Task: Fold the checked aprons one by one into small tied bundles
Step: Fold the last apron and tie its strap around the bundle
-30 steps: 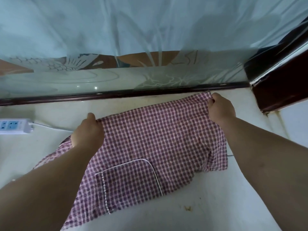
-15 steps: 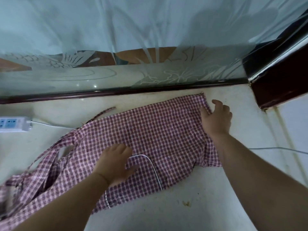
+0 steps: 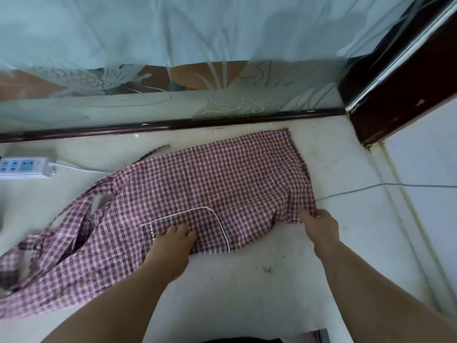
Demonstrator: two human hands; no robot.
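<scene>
On the pale speckled floor (image 3: 272, 305) in front of me the checked apron (image 3: 197, 184) lies spread nearly flat, its far edge close to the dark rail under a glass panel (image 3: 173, 100); I have the left hand (image 3: 173, 243) with fingers curled into the cloth on the white-piped pocket (image 3: 210, 226) at the near edge, and the right hand (image 3: 321, 226) pinching the near right corner, so both grip fabric. I judge the task barely begun on this piece: no fold is made that I can see; the ties (image 3: 74, 216) trail loose and unknotted to the left; no finished bundle shows, and I cannot tell whether other aprons wait out of frame. Folding it down small and knotting the ties remain. The floor is smooth and slightly grimy, with a yellowish stain (image 3: 267, 269) near the apron; a white power strip (image 3: 24, 167) sits at the left, its cord running toward the cloth; a thin grey cable (image 3: 383, 185) comes from the right to the apron's edge. The glass is etched with fish and plants; a dark red-brown wooden frame (image 3: 408, 82) closes the right corner.
</scene>
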